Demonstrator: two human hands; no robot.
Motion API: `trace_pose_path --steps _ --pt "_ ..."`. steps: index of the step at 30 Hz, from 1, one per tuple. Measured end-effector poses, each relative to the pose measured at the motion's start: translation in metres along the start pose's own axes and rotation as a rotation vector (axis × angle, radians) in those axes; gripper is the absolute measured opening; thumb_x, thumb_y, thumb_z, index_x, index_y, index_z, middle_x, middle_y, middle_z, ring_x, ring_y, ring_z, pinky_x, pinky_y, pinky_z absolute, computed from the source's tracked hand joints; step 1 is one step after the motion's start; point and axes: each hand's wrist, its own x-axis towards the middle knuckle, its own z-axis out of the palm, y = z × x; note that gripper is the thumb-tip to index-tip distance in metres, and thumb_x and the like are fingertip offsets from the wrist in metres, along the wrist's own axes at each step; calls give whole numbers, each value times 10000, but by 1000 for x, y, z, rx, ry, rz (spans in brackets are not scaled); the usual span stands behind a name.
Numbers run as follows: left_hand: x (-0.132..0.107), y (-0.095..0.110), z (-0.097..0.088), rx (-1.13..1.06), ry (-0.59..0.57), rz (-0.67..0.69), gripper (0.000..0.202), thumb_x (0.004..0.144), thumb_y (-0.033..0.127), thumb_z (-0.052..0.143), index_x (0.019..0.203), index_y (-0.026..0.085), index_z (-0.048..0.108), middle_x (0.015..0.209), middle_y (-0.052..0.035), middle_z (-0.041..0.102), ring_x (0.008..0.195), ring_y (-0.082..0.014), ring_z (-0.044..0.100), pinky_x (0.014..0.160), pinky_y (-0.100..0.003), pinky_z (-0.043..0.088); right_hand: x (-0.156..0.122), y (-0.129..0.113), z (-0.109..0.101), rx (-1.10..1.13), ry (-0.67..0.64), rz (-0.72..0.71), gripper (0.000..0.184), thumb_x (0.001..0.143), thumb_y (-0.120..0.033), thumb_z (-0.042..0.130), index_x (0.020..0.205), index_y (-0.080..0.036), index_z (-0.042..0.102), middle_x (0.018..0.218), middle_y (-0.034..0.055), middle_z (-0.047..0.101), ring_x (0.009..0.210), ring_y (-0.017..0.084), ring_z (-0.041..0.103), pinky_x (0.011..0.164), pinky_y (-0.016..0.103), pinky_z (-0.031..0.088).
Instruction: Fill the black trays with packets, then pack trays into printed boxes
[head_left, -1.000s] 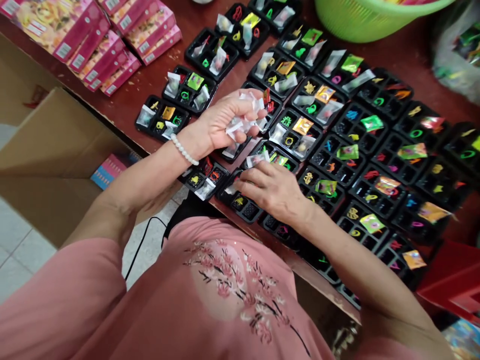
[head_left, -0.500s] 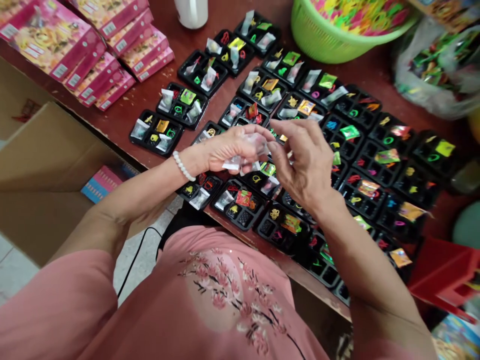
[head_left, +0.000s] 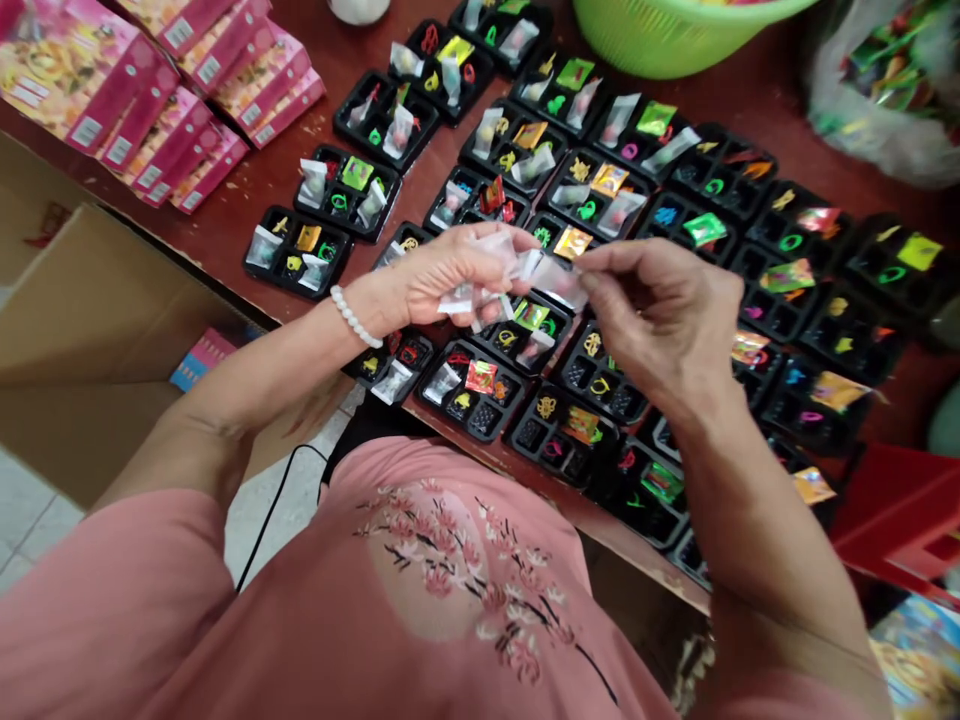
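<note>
Several small translucent sachets are bunched in my left hand, which has a white bead bracelet at its wrist. My right hand pinches the end of one sachet between thumb and forefinger. That sachet stretches between the two hands, its other end close to my left fingers. Both hands hover over black compartment trays holding small coloured trinkets and foil packets. Similar sachets lie in the trays at the left and back; a nearer tray shows none.
Pink printed boxes are stacked at the back left. A green basket and a clear plastic bag stand at the back right. A red container is at the right. An open cardboard box sits below the table's left edge.
My right hand has moved right, away from my left, drawing one sachet out between them. The left hand keeps its bunch. The whole view has shifted slightly.
</note>
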Motion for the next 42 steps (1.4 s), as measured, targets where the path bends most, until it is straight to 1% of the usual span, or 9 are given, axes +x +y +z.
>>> trace_pose_path --steps 5,11,15,18,22,28,35,38,42 --pt "5 2 -8 -22 29 -19 508 751 0 638 1232 158 593 800 -9 713 481 -94 628 416 -121 282 -37 -19 -3 -15 -574 -240 298 1025 -84 493 1055 -191 769 946 71 727 848 185 644 736 317 460" --pt "10 -4 -1 -18 23 -15 501 780 33 659 1259 152 577 705 37 624 494 -87 623 456 -117 299 -62 -29 28 -284 -766 -396 189 992 -112 584 982 -207 747 964 79 723 903 248 556 733 370 336" --pt "7 -7 6 -4 30 27 426 741 61 663 1154 145 602 685 40 595 453 -76 576 428 -142 293 -59 -27 26 -221 -662 -446 139 1003 -132 614 955 -215 715 955 54 714 843 209 567 708 343 375" --pt "6 -7 12 6 6 23 361 704 80 667 1056 149 629 690 37 609 431 -63 547 411 -165 324 -48 -17 18 -158 -355 -342 67 1031 -150 610 1040 -179 670 930 59 691 806 178 622 669 305 461" --pt "6 -9 18 21 -101 -57 390 645 75 682 1026 152 654 677 34 639 449 -73 572 415 -172 385 -28 -3 12 -144 -54 -282 293 1015 -202 665 1303 -211 614 1114 110 694 900 219 684 712 341 565" --pt "13 -16 19 -67 -222 -193 294 615 143 762 860 169 601 551 12 604 440 -130 611 328 -149 315 -20 5 3 -149 -102 -283 250 1054 -303 618 1301 -269 628 1184 127 677 1060 268 687 824 424 623" --pt "30 -12 22 -212 -276 -270 241 633 128 728 852 150 629 508 21 579 323 -93 484 283 -130 263 -22 24 0 -214 -90 -394 180 1045 -197 615 1196 -241 704 1239 127 733 1096 265 687 892 433 594" --pt "33 -8 29 -226 -257 -252 294 642 94 710 928 137 660 528 19 594 355 -124 562 287 -137 279 -19 28 -8 -235 -109 -442 223 1067 -163 544 1192 -233 715 1230 116 747 1079 245 690 870 408 583" --pt "34 -3 38 -196 -224 -221 461 658 64 690 1115 120 671 728 -36 725 409 -128 630 292 -145 299 -17 36 -32 -210 -5 -206 186 1086 -316 566 1093 -242 737 1068 84 768 966 224 700 827 381 567"
